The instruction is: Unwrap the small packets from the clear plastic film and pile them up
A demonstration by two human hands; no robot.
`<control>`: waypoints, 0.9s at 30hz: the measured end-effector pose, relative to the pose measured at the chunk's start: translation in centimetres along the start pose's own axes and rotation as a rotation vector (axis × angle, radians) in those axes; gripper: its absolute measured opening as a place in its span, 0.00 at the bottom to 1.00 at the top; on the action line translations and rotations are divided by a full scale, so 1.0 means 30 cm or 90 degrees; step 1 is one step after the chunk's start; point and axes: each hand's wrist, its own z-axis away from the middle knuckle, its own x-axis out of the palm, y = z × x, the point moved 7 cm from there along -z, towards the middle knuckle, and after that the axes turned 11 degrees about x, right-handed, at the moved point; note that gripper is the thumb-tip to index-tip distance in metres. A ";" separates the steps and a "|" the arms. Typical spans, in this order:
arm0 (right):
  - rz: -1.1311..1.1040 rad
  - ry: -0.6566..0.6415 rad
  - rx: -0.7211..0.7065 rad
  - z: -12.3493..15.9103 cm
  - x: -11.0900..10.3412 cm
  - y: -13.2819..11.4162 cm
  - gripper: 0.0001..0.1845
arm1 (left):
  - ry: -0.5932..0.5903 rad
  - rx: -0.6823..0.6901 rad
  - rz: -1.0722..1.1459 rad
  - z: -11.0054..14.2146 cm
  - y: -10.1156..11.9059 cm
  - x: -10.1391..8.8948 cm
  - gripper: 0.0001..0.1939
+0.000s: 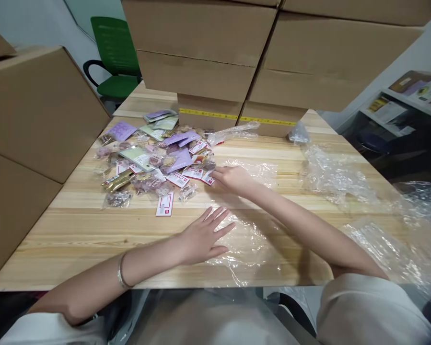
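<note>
My left hand (204,235) lies flat with fingers spread on a clear plastic bag (251,239) spread over the wooden table (75,230). My right hand (231,178) reaches forward to the edge of a pile of small packaged items (154,158), its fingers flat beside a white card with a red label (208,178). The pile holds purple and green packets, small clear bags of trinkets and several white tagged cards. One white card (164,204) lies apart, nearer to me. A bracelet (121,271) sits on my left wrist.
Stacked cardboard boxes (208,52) stand at the table's far side, and more boxes (39,110) lean at the left. Crumpled clear plastic (330,177) lies on the right part of the table. A green chair (116,57) stands behind; shelves (402,105) are at right.
</note>
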 end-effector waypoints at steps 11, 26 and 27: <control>0.079 -0.074 -0.113 -0.129 -0.003 -0.064 0.17 | -0.028 -0.547 -0.211 0.199 -0.171 -0.233 0.28; -0.370 0.108 -0.005 -0.081 -0.121 0.084 0.25 | 0.019 -0.376 -0.043 0.168 -0.067 -0.241 0.23; -0.423 0.137 0.019 -0.052 -0.149 0.108 0.24 | 0.033 -0.292 0.005 0.104 -0.033 -0.213 0.22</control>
